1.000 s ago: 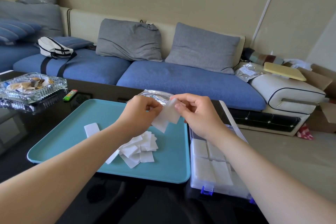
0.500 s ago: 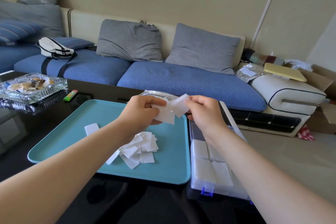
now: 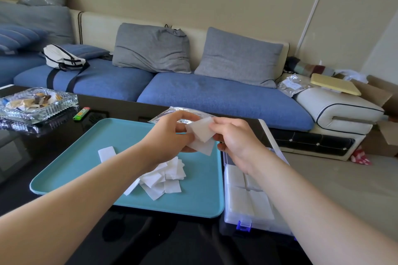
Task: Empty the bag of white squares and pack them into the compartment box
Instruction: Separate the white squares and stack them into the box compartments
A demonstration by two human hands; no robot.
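So the held white squares (image 3: 201,135) are hanging in mid-air above the far right part of the teal tray (image 3: 86,157), pinched from both sides. The left hand (image 3: 170,135) is curling its fingers and thumb round their left edge, and the right hand (image 3: 234,142) is pinching the upper right corner with its fingertips. It's looking like two or three sheets overlapping, but I can't really tell the count from this angle.

At about 7 o'clock from the hands, a loose pile of squares (image 3: 163,176) is lying on the tray, with one single square (image 3: 106,154) sitting by itself further out at 9 o'clock. At 12 o'clock, just behind the hands, the silvery bag (image 3: 172,112) is lying at the tray's far edge. At 5 o'clock, the clear compartment box (image 3: 228,225) is sitting right beside the tray, lid open, its visible compartments holding stacks of white squares.

Everything's resting on a glossy black table (image 3: 21,189). Way over at 9 o'clock a glass dish (image 3: 36,103) is holding some scraps, with a lighter (image 3: 81,113) just beside it.
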